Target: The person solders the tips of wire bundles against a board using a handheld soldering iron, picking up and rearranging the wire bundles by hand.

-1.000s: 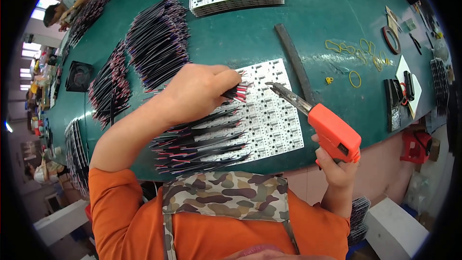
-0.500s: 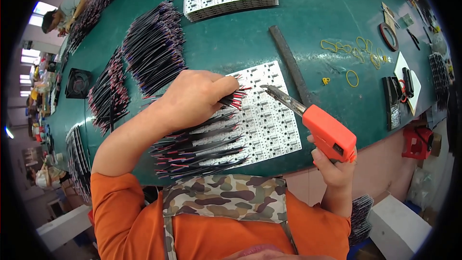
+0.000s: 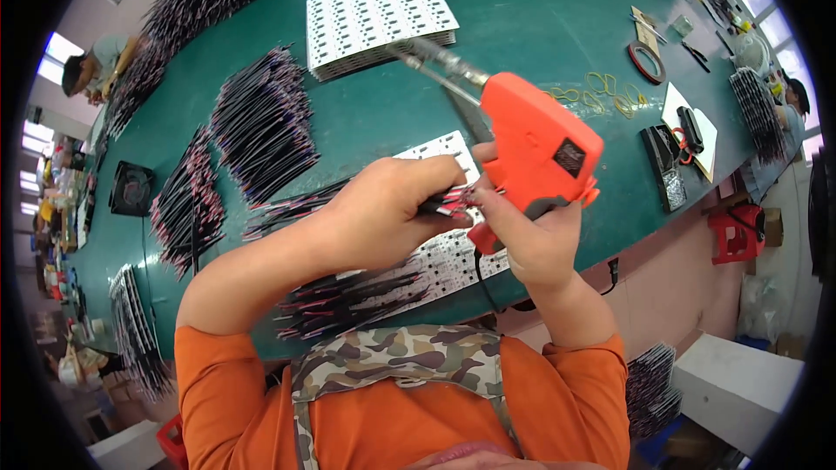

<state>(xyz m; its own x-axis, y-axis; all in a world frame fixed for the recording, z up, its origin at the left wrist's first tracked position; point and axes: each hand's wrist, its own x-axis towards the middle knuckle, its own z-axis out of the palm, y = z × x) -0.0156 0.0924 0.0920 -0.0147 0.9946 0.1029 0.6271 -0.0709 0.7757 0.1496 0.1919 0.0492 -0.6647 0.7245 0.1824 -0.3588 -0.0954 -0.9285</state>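
My left hand (image 3: 374, 213) is closed round a small bundle of black and red wires (image 3: 451, 203), their stripped ends poking out past the thumb. Close against those ends, my right hand (image 3: 547, 248) grips an orange-red soldering gun (image 3: 540, 130), with its thumb at the wire tips. The gun's metal tip points away to the upper left, clear of the wires. Below both hands lies a white circuit board panel (image 3: 453, 257), partly covered by my hands. Black wires (image 3: 348, 303) are laid in rows along its left part.
A stack of white board panels (image 3: 374, 22) stands at the back. Piles of black wires (image 3: 266, 122) lie on the green table (image 3: 522, 17) to the left, near a small black fan (image 3: 131, 188). Yellow rubber bands (image 3: 601, 91), a tape roll (image 3: 646, 63) and orange-handled scissors (image 3: 684, 146) lie right.
My right hand has brought the soldering gun up and left, its thumb now meeting the wire ends. My left hand, still holding the bundle, has shifted slightly right and nearer. The whole view has shifted.
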